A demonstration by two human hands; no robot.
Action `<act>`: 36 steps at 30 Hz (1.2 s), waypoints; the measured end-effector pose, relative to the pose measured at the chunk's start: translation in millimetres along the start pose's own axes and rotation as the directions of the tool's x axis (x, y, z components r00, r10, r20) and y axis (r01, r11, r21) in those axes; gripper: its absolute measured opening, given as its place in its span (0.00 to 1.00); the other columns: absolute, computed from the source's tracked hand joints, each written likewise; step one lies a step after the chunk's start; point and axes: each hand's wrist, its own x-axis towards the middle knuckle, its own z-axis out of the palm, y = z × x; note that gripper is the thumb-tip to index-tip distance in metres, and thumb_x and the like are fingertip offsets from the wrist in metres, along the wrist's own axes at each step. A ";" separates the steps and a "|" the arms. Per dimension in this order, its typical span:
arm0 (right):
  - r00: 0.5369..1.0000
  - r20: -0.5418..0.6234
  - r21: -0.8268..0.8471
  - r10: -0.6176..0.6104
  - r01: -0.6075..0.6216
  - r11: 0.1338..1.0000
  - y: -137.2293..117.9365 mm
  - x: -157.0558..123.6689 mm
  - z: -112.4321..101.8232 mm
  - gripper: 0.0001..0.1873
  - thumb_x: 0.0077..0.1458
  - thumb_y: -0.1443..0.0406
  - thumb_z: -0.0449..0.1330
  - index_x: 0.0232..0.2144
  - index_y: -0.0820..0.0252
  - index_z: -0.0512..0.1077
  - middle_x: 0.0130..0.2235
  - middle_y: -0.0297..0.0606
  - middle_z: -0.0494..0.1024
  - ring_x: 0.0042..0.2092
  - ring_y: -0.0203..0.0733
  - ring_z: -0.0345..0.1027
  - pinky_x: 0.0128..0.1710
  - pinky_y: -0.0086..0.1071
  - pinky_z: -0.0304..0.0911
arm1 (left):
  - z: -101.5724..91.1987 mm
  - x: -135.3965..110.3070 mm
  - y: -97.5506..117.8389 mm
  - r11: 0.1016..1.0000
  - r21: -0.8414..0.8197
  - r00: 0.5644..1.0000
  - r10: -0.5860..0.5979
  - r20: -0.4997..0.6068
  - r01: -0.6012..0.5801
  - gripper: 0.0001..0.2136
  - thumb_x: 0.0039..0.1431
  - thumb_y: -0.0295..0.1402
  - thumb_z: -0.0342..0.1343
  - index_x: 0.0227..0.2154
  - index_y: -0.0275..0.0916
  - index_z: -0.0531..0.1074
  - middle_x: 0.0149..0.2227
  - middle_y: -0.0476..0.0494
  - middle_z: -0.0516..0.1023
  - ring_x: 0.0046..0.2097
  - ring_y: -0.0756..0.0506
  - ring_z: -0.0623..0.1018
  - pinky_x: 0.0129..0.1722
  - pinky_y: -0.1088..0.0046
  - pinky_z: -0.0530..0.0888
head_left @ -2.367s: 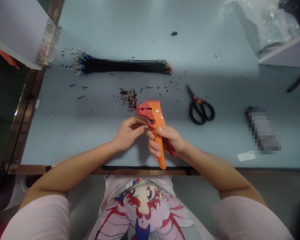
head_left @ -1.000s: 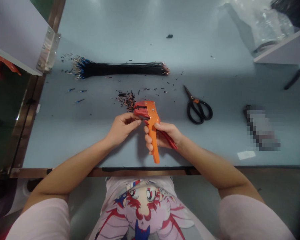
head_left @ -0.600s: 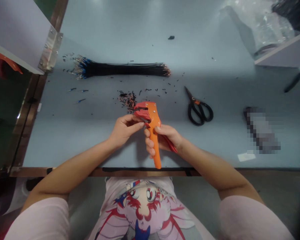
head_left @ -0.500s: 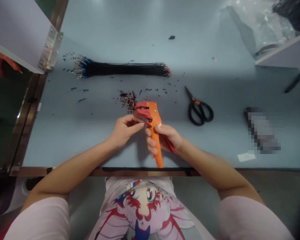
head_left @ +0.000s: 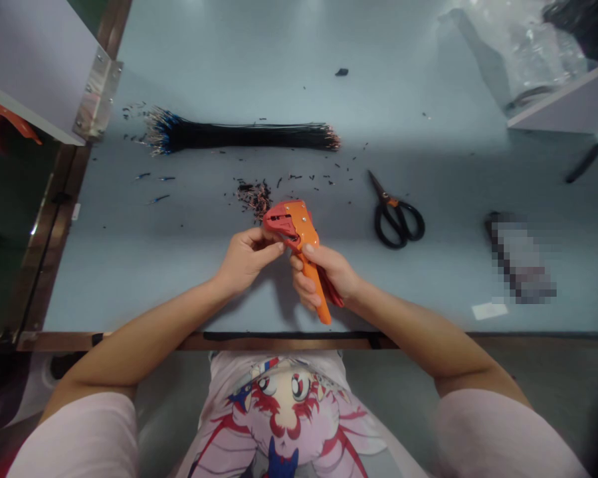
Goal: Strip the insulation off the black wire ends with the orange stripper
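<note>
An orange wire stripper (head_left: 306, 229) with red jaws is in my right hand (head_left: 323, 275), whose fingers wrap round its handles. The tool's head points up and to the left, over the fingers of my left hand (head_left: 246, 262). Thumb and fingers of that left hand are pinched together just below the jaws; whatever they hold is too small or hidden to make out. Behind the jaws lies a pile of short black and copper-coloured offcuts (head_left: 255, 198). Farther back rests a long bundle of black wires (head_left: 249, 135), with blue and silvery ends at the left and copper-coloured ends at the right.
Black-handled scissors (head_left: 397, 216) lie to the right of my hands. Beyond them are a pixelated dark object (head_left: 523, 259) and a white slip (head_left: 489, 311). Several loose blue-ended pieces (head_left: 158, 198) lie at left. Panels (head_left: 34, 60) stand at both sides; clear plastic (head_left: 528, 53) is at back right.
The wire stripper has tilted, its head shifting slightly left over my left fingers. Its handles are closer together. My left hand has barely moved.
</note>
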 end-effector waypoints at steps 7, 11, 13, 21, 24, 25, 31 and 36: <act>0.999 -0.044 0.012 0.025 -0.025 1.000 -0.6 2.2 -0.4 0.17 0.60 0.53 0.53 0.27 0.60 0.61 0.15 0.27 0.66 0.13 0.31 0.57 0.12 0.24 0.60 | -0.6 2.2 3.0 0.998 0.046 0.999 -0.047 0.009 0.047 0.05 0.45 0.32 0.63 0.26 0.38 0.76 0.24 0.51 0.75 0.26 0.52 0.70 0.32 0.73 0.68; 0.998 0.013 0.003 0.059 -0.059 0.998 -2.4 2.3 -5.0 0.16 0.58 0.54 0.54 0.30 0.62 0.63 0.20 0.32 0.73 0.17 0.36 0.67 0.17 0.30 0.67 | -1.9 1.8 3.1 0.998 0.051 0.999 -0.034 0.032 0.033 0.05 0.45 0.31 0.63 0.28 0.39 0.77 0.27 0.50 0.77 0.28 0.51 0.72 0.34 0.73 0.69; 0.997 0.032 -0.011 0.068 -0.068 0.998 -2.6 1.9 -6.4 0.15 0.57 0.55 0.56 0.32 0.63 0.64 0.22 0.34 0.75 0.20 0.39 0.70 0.19 0.34 0.70 | -1.9 1.0 3.2 0.999 0.042 0.998 -0.035 0.047 0.033 0.06 0.45 0.31 0.63 0.30 0.39 0.78 0.29 0.49 0.79 0.31 0.51 0.74 0.37 0.72 0.70; 0.967 -0.215 -0.390 -0.139 0.046 0.920 -2.7 4.0 0.9 0.18 0.56 0.54 0.57 0.26 0.62 0.64 0.16 0.32 0.71 0.14 0.34 0.65 0.11 0.23 0.60 | 2.8 4.0 13.5 0.989 0.146 0.999 -0.039 -0.011 0.040 0.04 0.45 0.28 0.60 0.27 0.36 0.76 0.28 0.47 0.78 0.32 0.49 0.74 0.36 0.72 0.70; 0.952 -0.243 -0.404 -0.184 0.073 0.912 -0.9 4.5 2.7 0.18 0.56 0.53 0.57 0.26 0.62 0.64 0.15 0.31 0.70 0.13 0.33 0.64 0.11 0.23 0.59 | 4.4 4.7 11.4 0.991 0.074 0.993 -0.110 -0.042 0.113 0.03 0.44 0.28 0.61 0.25 0.36 0.75 0.24 0.49 0.75 0.27 0.51 0.72 0.31 0.74 0.68; 0.959 -0.218 -0.367 -0.182 0.092 0.926 -0.2 4.0 2.5 0.18 0.57 0.53 0.56 0.26 0.62 0.64 0.16 0.31 0.70 0.14 0.34 0.64 0.11 0.24 0.60 | 4.5 4.3 9.5 0.989 0.039 0.989 -0.142 -0.046 0.144 0.02 0.44 0.29 0.61 0.24 0.37 0.75 0.22 0.50 0.74 0.25 0.52 0.70 0.28 0.75 0.67; 0.996 0.092 -0.033 0.001 0.002 0.999 -1.4 -5.0 -2.1 0.17 0.53 0.55 0.59 0.36 0.64 0.64 0.29 0.40 0.77 0.30 0.47 0.76 0.33 0.44 0.72 | 2.2 -1.2 -2.1 0.985 -0.106 0.991 -0.133 0.022 0.134 0.08 0.42 0.34 0.66 0.26 0.38 0.76 0.28 0.48 0.78 0.30 0.51 0.75 0.34 0.74 0.71; 0.988 0.149 0.046 0.035 -0.042 0.998 -4.2 -7.9 -5.7 0.16 0.52 0.58 0.60 0.37 0.64 0.64 0.31 0.40 0.78 0.33 0.50 0.77 0.35 0.48 0.71 | 0.9 -3.9 -2.1 0.993 -0.106 0.998 -0.056 -0.003 0.056 0.07 0.44 0.35 0.67 0.26 0.41 0.76 0.28 0.49 0.78 0.32 0.50 0.75 0.37 0.72 0.73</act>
